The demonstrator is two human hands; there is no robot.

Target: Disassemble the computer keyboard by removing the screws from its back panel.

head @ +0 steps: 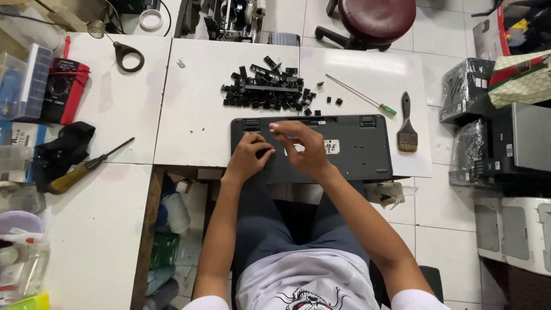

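Two hands meet over a dark grey keyboard [356,150] that lies face down on the near edge of a white table [195,123], its long axis running left to right and its underside up. The left hand [248,156] rests on the keyboard's back with the fingers curled and pinched together; what they pinch is too small to tell. The right hand [303,148] lies just beside it, fingers bent around a thin tool with a green tip, close enough that the fingertips nearly touch. Beyond the keyboard sits a loose pile of black keycaps [265,90], with a long thin screwdriver [361,95] with a green handle lying slanted to its right and a paintbrush [406,127] standing lengthwise beside the keyboard's right end. Off to the left lie a yellow-handled screwdriver [86,167] and a red multimeter [64,90]. Farther back, a dark red stool [374,18] stands on the white tiled floor [442,212].
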